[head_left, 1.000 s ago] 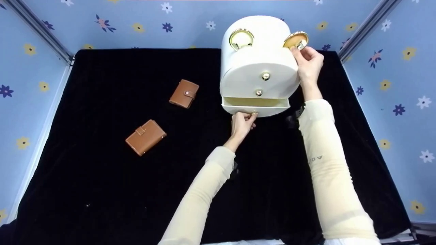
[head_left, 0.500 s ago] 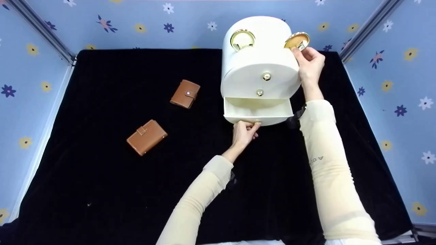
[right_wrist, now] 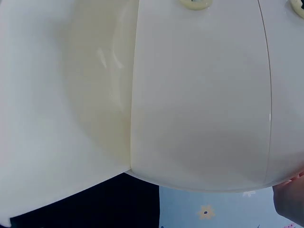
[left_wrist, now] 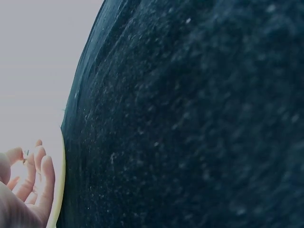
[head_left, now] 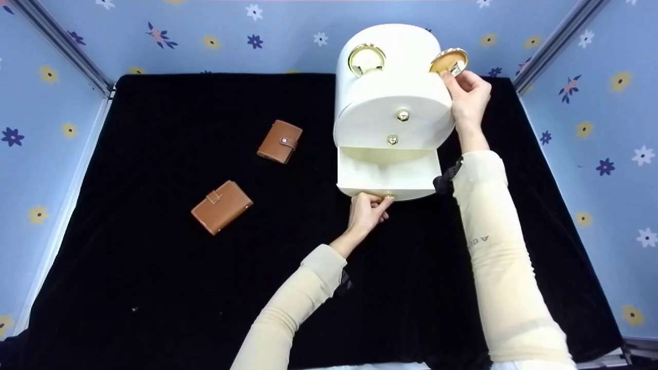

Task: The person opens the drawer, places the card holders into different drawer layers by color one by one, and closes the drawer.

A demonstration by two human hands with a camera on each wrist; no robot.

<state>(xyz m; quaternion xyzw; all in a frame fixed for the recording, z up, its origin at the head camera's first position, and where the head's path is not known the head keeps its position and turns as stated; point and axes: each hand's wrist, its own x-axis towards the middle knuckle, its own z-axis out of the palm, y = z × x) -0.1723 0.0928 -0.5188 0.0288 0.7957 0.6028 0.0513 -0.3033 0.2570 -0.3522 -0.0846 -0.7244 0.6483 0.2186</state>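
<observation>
A white rounded storage box (head_left: 396,67) with drawers stands at the back of the black cloth. Its bottom drawer (head_left: 383,172) is pulled out, showing the pale inside. My left hand (head_left: 366,213) pinches the small gold knob (head_left: 389,196) on that drawer's front; in the left wrist view the fingers (left_wrist: 45,185) are curled beside the white front. At the box's right side my right hand (head_left: 469,97) grips the round gold handle (head_left: 448,60) between thumb and fingers. Only an edge of the right hand (right_wrist: 290,202) shows in the right wrist view.
Left of the box lie two brown leather snap wallets, a smaller one (head_left: 279,142) and a larger one (head_left: 221,207). A second gold ring handle (head_left: 366,59) sits on the box's left side. Blue flowered walls (head_left: 226,36) enclose the black cloth (head_left: 169,298).
My left hand has drawn the bottom drawer farther out toward me, from a narrow gap to a wide opening. The right hand has stayed on the gold handle, and the wallets have not moved.
</observation>
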